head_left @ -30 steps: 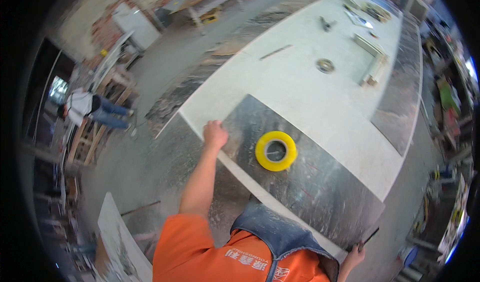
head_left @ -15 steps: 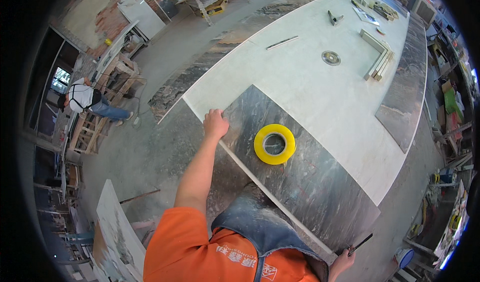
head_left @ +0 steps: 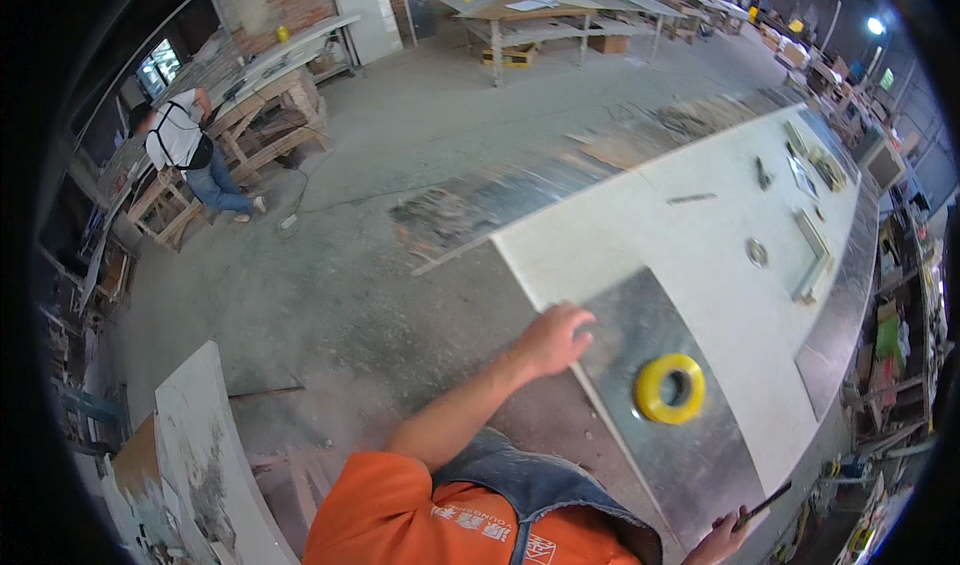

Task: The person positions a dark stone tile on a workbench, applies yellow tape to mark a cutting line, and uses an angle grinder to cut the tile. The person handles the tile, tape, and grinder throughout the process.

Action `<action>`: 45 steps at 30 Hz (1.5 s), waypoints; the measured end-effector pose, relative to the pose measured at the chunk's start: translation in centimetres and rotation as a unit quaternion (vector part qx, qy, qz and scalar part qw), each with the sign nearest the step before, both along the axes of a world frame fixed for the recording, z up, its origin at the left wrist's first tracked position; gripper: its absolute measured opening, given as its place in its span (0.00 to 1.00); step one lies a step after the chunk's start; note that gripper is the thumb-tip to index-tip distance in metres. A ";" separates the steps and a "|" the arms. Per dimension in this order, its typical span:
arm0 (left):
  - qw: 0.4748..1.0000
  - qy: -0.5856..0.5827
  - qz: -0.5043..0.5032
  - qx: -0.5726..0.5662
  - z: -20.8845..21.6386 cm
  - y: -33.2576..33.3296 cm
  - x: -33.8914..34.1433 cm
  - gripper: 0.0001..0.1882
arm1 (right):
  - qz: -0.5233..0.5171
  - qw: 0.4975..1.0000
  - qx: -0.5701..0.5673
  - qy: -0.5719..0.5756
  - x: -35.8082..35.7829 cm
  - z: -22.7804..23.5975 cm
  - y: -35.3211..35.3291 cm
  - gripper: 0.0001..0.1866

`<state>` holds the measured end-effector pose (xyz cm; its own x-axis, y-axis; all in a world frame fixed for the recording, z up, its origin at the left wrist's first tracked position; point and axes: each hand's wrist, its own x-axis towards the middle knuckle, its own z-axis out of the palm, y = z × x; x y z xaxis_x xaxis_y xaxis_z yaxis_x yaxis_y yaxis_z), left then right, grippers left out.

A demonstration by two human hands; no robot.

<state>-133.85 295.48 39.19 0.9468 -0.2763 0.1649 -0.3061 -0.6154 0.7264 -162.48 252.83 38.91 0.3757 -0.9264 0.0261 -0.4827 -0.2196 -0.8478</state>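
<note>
A dark grey veined stone slab (head_left: 650,315) lies across the near end of a large pale slab (head_left: 590,235). At its left corner is my left hand (head_left: 555,341), thumb apart from the fingers and nothing held in them. A roll of yellow tape (head_left: 655,405) rests on the dark slab. By the slab's near right corner, my right hand (head_left: 722,537) is closed round a slim dark pen-like tool (head_left: 772,499); its exact kind does not show.
On the pale slab lie a round disc (head_left: 757,254), a thin strip (head_left: 692,199) and L-set bars (head_left: 815,260). Another person (head_left: 190,150) bends over a wooden bench at far left. A pale panel (head_left: 205,435) leans at lower left; shelves line the right.
My view has swung left and up, so the slabs appear farther right and lower. My left hand has loosened from the dark slab's corner. The dark tool stays in my right hand.
</note>
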 end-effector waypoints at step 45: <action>0.854 -0.420 -0.128 -0.280 26.2 90.8 22.2 0.05 | 0.265 0.704 0.656 -0.066 61.6 -3.3 102.3 0.11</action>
<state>-111.61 386.25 65.37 0.3506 -0.1112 0.9299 -0.9359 -0.0785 0.3434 -100.89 355.14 35.61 0.7519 0.0824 -0.6541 -0.5253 0.6744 -0.5188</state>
